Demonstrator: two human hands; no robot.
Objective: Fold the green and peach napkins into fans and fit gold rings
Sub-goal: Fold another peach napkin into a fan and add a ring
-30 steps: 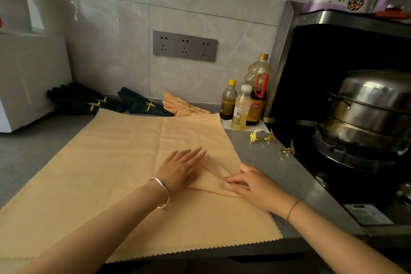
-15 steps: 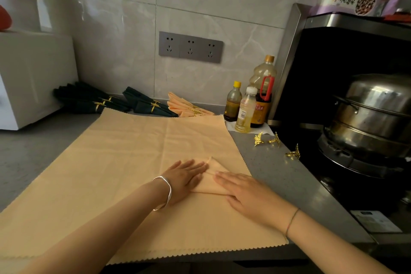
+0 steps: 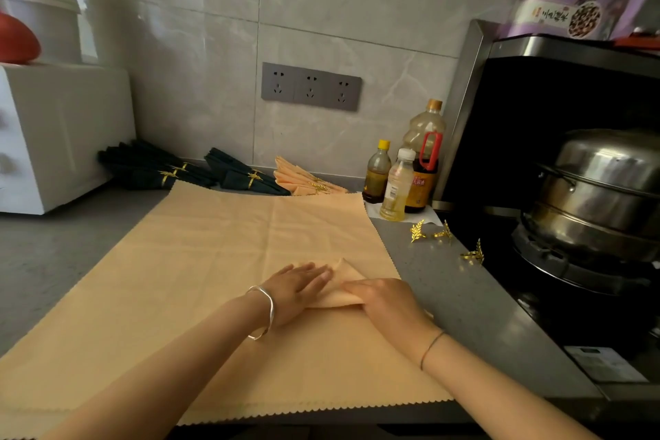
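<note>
A large peach napkin (image 3: 200,261) lies spread flat on the grey counter, with a small folded-over flap (image 3: 344,277) near its right edge. My left hand (image 3: 298,287) presses flat on the flap's left side. My right hand (image 3: 385,300) presses on its right side, fingers laid along the fold. Three loose gold leaf rings (image 3: 417,230) (image 3: 444,233) (image 3: 474,254) lie on the counter to the right. At the back wall lie finished dark green fans (image 3: 157,170) (image 3: 246,177) and a peach fan (image 3: 303,180), each with a gold ring.
A white microwave (image 3: 53,132) stands at the back left. Three bottles (image 3: 403,175) stand at the back right. A steel steamer pot (image 3: 600,189) sits on the black stove at right. The counter's front edge runs just under the napkin's scalloped hem.
Both hands slid closer together on the folded flap, flattening it; my right hand went from pinching the fold's edge to lying over it. The view shifted slightly.
</note>
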